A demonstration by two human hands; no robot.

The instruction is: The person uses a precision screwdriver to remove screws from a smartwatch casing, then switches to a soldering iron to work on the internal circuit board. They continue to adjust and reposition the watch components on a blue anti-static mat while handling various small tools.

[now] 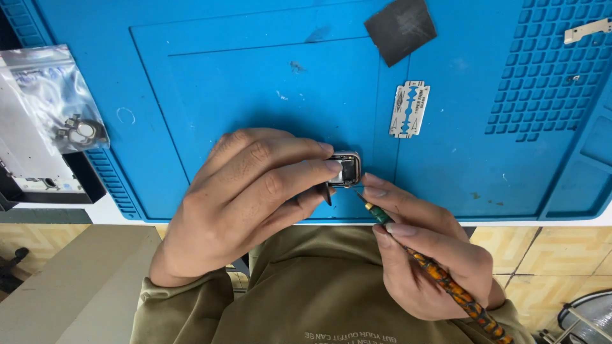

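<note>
Left hand [248, 197] grips small silver watch case [346, 169] by its edges, fingers clenched round it, near the blue mat [255, 83] front edge. Right hand [427, 255], at 4 o'clock of the case, pinches an orange patterned tool [446, 283], its tip just beside the case. Razor blade [409, 109] lies at 1 o'clock, dark square pad [400, 28] beyond. Plastic bag [44, 95] at 10 o'clock.
</note>
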